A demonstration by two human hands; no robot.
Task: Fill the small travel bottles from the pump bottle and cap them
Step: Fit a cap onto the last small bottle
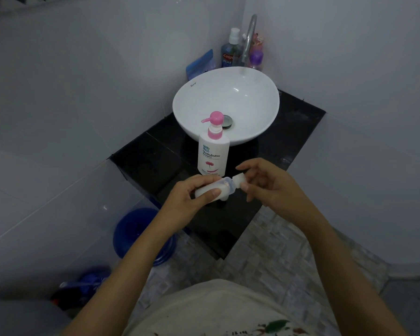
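Fingers [211, 194] wrap travel bottle [218, 189]; right hand [264, 185] seemingly pinches cap [240, 179].

The left hand [192, 197] held a travel bottle [216, 189] tilted sideways; the right hand [269, 187] pinched what seemed its cap [240, 178], before the pump bottle [212, 151].

A home bathroom: white basin [228, 103] on a black worktop [298, 132], tiled walls [83, 93], mouthwash [230, 50] by the tap [249, 37], upper centre.
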